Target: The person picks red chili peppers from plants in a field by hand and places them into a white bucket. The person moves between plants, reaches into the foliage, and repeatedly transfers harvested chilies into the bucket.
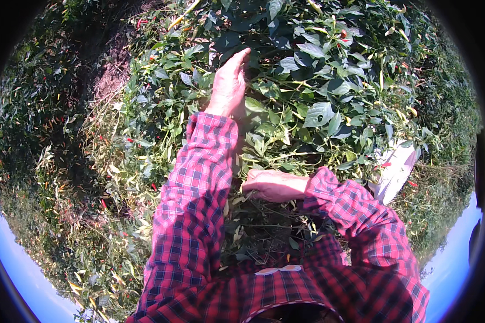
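Note:
My left hand (228,84) reaches into the leafy chili pepper plants (319,115). Its upper edge and one extended digit show, while the other fingers are lost in leaves and shadow. Nearer my body, my right hand (275,185) is curled against the lower stems, knuckles toward the left. What lies inside its curled fingers is hidden. A long yellow chili pepper (182,16) hangs beyond my left hand, and a red chili pepper (142,22) is to its left. Pale yellow-green peppers (404,34) show among the leaves at upper right.
A white sack or container (397,171) lies among the plants beyond my right forearm, with a red pepper (384,165) at its edge. Bare soil (111,74) runs along the left side. More pepper plants (40,121) stand in shade farther left. Dry stems (270,242) lie before my torso.

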